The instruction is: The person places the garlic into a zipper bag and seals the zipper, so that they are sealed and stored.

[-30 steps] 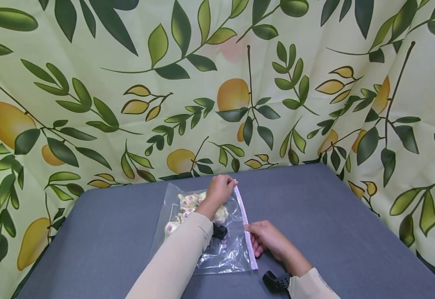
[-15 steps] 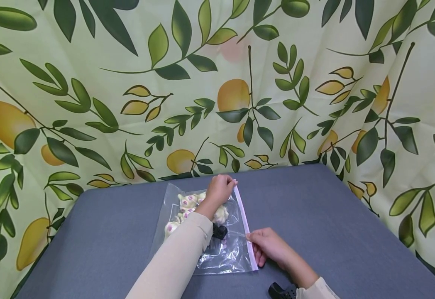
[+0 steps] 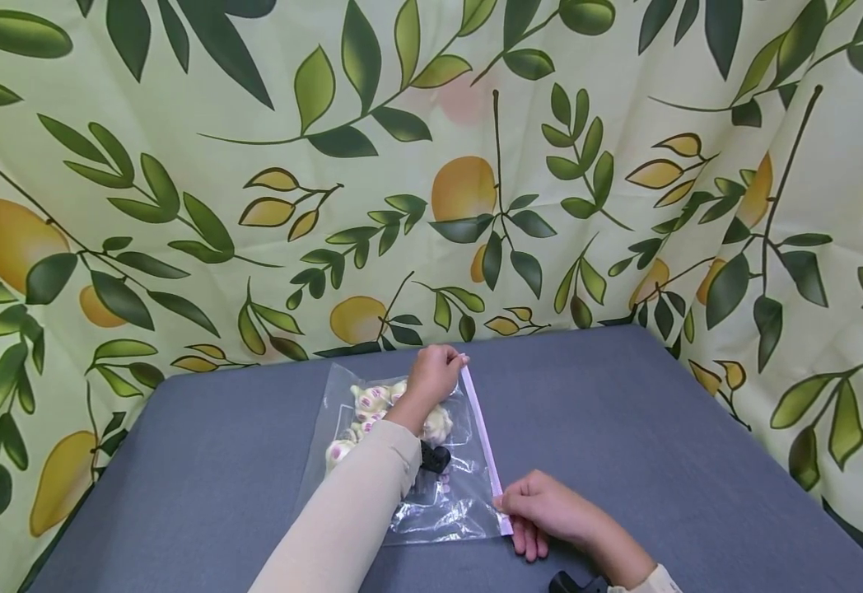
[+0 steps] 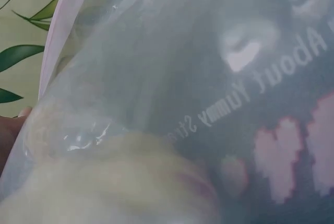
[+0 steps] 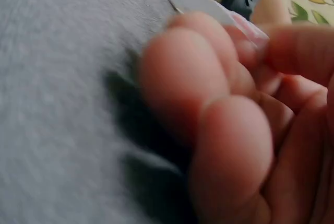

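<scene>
A clear zip bag (image 3: 464,506) lies on the table with a pale pink strip (image 3: 482,428) along its right edge. Inside are several cream-coloured, rounded pieces (image 3: 368,401) with pink marks; my left arm hides some of them. At the strip's far end my left hand (image 3: 434,379) pinches the bag's corner. My right hand (image 3: 546,512) pinches the strip near its close end, thumb against index finger. In the right wrist view, the curled other fingers (image 5: 182,72) hang beside the strip (image 5: 209,4). Mirrored lettering and pink print show through the bag's film (image 4: 172,41) in the left wrist view.
The bag lies on a grey cloth-covered table (image 3: 624,428). A curtain (image 3: 402,165) printed with leaves and fruit hangs behind it and along both sides. Black wrist cameras are worn on the left wrist (image 3: 435,458) and the right wrist (image 3: 576,583).
My right hand has slid along the strip toward the near end, from about its middle. My left hand keeps its grip on the far corner, and the bag has barely shifted.
</scene>
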Demonstrator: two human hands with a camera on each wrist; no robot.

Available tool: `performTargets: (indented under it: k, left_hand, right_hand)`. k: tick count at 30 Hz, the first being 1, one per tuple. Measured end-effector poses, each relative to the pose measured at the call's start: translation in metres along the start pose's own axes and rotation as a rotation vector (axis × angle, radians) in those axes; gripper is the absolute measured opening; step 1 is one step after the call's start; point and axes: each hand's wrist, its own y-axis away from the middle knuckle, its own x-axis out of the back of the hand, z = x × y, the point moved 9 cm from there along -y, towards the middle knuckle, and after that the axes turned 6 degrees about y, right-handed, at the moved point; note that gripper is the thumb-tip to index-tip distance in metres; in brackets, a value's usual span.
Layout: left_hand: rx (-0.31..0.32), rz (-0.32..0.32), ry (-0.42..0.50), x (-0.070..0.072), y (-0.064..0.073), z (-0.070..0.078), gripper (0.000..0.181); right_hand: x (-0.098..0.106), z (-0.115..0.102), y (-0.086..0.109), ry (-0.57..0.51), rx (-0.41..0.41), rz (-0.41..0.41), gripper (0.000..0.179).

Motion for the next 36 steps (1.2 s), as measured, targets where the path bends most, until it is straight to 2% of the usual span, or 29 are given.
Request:
performTargets:
  k: [4, 10, 15, 20, 24, 28, 33, 36]
  left_hand:
    - [0.007, 0.002, 0.038, 0.001, -0.001, -0.001, 0.028]
    - [0.011, 0.006, 0.056, 0.003, 0.0, -0.003, 0.026]
    - [0.015, 0.012, -0.02, 0.011, -0.001, -0.007, 0.028]
    - [-0.029, 0.004, -0.106, 0.026, 0.0, 0.0, 0.041]
    - [-0.061, -0.039, -0.12, 0.049, 0.007, 0.004, 0.05]
    - [-0.067, -0.079, -0.136, 0.079, 0.022, 0.0, 0.054]
    - [-0.03, -0.169, -0.091, 0.121, 0.06, -0.021, 0.055]
    - [0.013, -0.186, -0.04, 0.143, 0.087, -0.042, 0.055]
  right_hand:
    - [-0.001, 0.0, 0.002, 0.029, 0.014, -0.072, 0.046]
    - [-0.001, 0.002, -0.001, 0.053, 0.016, -0.085, 0.042]
    - [-0.002, 0.004, -0.008, 0.054, -0.005, -0.039, 0.038]
    - [0.001, 0.005, -0.013, 0.044, -0.028, 0.008, 0.029]
    - [0.003, 0.007, -0.016, 0.034, -0.035, 0.019, 0.027]
    - [0.006, 0.01, -0.012, 0.024, -0.05, 0.048, 0.028]
    - [0.009, 0.016, -0.007, 0.03, -0.089, 0.096, 0.033]
    - [0.012, 0.02, -0.004, 0.048, -0.111, 0.128, 0.033]
